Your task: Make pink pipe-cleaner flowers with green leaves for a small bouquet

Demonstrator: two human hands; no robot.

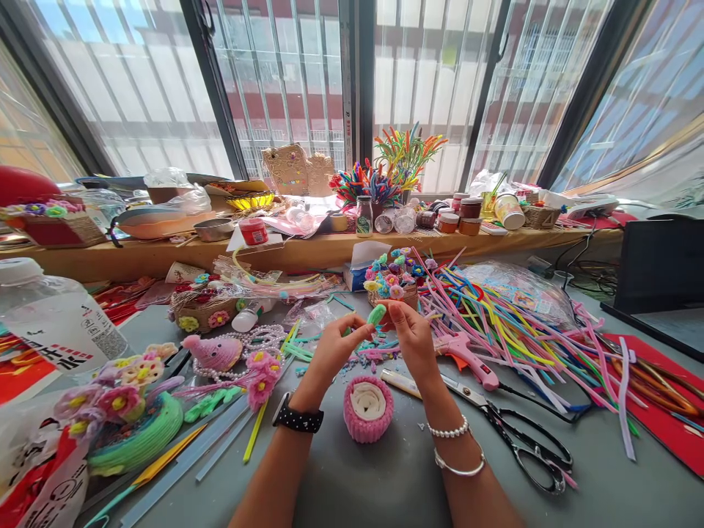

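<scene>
Gray table, left to right. Clear bottle, white cap, toward the left edge. Nearer the front left corner: green crescent piece carrying fuzzy flowers. Translucent sticks lie slantwise just right of it. Toward the back edge, left half: woven basket with flowers on its side. In front of that, pink knitted piece, pearl strings beside it, then pink flowers by the left forearm.

Left hand: dotted black watch strap on the wrist, thumb and index pinched almost together on the green fuzzy piece, other fingers loosely curled. That piece is up off the table, mid-width, between both hands' fingertips.

Pink fluted cup stands on the table below, between the forearms, white coil inside, neither hand on it.

Right hand: thumb and index nearly closed at the green piece's right end, rest folded; can't tell if it actually grips. Pearl bracelet and silver bangle on the wrist.

Right of that: pink glue gun, black-handled scissors opposite the right forearm, big pile of pipe cleaners toward the back edge. Red sheet toward the right edge, black screen behind it.
</scene>
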